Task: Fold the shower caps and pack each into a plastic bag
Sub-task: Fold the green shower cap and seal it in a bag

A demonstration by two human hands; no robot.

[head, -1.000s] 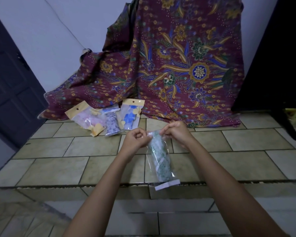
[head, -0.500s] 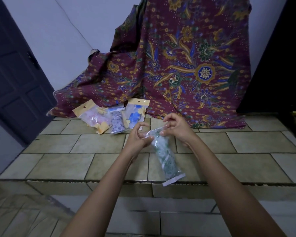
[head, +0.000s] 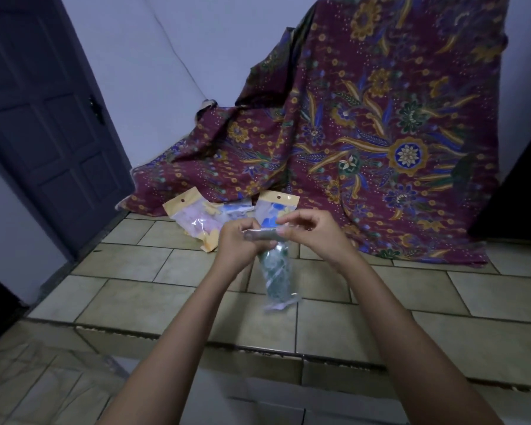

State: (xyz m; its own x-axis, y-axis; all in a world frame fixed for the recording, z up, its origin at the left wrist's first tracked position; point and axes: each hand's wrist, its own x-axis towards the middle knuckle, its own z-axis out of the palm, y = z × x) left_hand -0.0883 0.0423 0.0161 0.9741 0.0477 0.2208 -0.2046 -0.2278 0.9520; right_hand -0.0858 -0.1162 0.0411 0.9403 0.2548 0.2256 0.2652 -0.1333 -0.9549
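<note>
Plastic bag point(head: 279, 297) holding a green shower cap point(head: 275, 266), hanging mid-frame above the tiled floor point(head: 135, 297). I saw both hands pinching its top edge: left hand point(head: 239, 244) at the bag's 9 o'clock end, right hand point(head: 311, 236) at 3 o'clock. Packed bags point(head: 193, 221) lay beyond at 11 o'clock, before a batik cloth point(head: 380, 124).

No legible text on anything.
</note>
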